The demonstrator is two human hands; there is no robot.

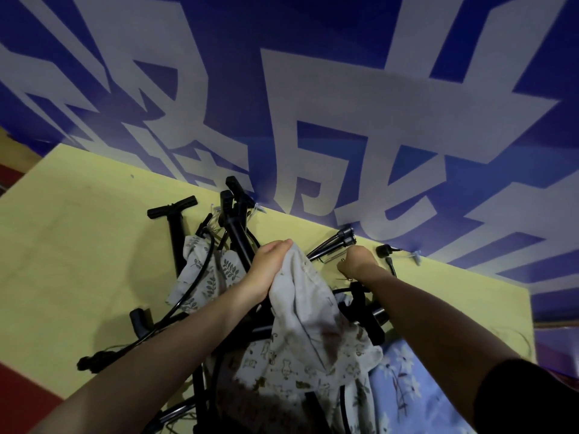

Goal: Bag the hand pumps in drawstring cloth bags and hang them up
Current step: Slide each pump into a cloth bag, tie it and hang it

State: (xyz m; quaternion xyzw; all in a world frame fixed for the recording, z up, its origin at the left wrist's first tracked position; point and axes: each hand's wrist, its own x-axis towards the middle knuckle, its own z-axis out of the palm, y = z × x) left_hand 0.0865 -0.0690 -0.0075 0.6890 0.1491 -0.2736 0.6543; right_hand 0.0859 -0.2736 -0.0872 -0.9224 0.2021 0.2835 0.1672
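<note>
Fingers of the left hand (272,265) curl tight round the gathered neck of a pale printed drawstring bag (308,321), apparently holding the mouth steady, while the right hand (355,264), at three o'clock of it, is fisted on what looks like the cord. Loose black hand pumps (233,223) lie heaped on the yellow table (78,245) at eleven o'clock against the blue banner (313,89), likely awaiting bagging beside a leaf-print bag (203,270).

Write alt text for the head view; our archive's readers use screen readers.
A person's left hand grips the bunched top of a white printed cloth bag above a pile of black hand pumps and more patterned bags on a yellow table. The right hand is curled, seemingly pinching a thin cord. Behind hangs a blue and white banner.
</note>
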